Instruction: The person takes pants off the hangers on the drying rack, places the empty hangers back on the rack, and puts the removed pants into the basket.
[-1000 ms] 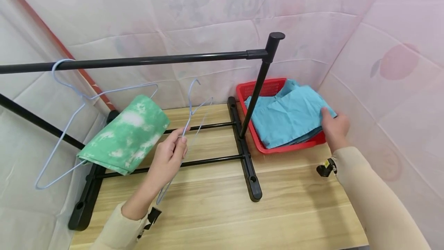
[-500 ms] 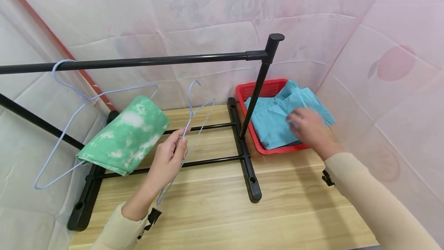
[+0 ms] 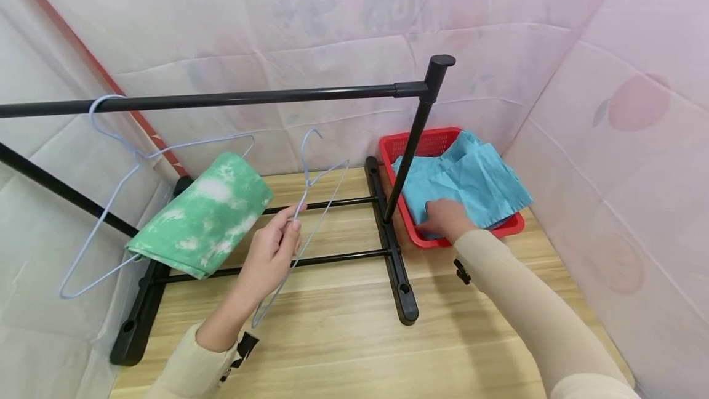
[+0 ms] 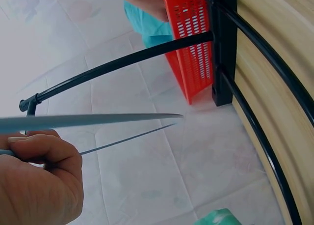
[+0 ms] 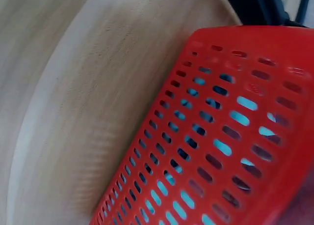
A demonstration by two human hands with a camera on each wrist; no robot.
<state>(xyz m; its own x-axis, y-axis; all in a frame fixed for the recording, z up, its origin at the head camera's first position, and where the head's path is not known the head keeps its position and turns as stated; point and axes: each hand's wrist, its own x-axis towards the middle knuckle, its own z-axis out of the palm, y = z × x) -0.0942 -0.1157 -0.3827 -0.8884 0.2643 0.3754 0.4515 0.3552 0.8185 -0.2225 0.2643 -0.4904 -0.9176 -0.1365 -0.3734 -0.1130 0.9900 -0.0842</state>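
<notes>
My left hand [image 3: 272,251] grips a pale blue wire hanger [image 3: 306,183] by its side, hook up, in front of the rack. In the left wrist view, the hanger's wire crosses above the fingers. My right hand [image 3: 447,219] reaches over the near left corner of a red basket [image 3: 512,225] at a folded light blue cloth [image 3: 476,177]. Its fingertips are hidden, so whether they pinch the cloth cannot be seen. The right wrist view shows the basket's slotted wall [image 5: 196,136], with blue showing through. Left of my left hand, a folded green-and-white cloth [image 3: 207,214] lies over another wire hanger [image 3: 105,205].
A black rack's top bar [image 3: 249,98] runs across the left and middle, carrying the second hanger. Its upright [image 3: 412,146] stands just left of the basket, above a long foot [image 3: 390,245]. Patterned sheeting [image 3: 332,36] encloses the wooden table [image 3: 354,331].
My right hand has moved left from the blue cloth's right corner to the basket's near left corner. The held hanger has turned slightly; my left hand stays in place.
</notes>
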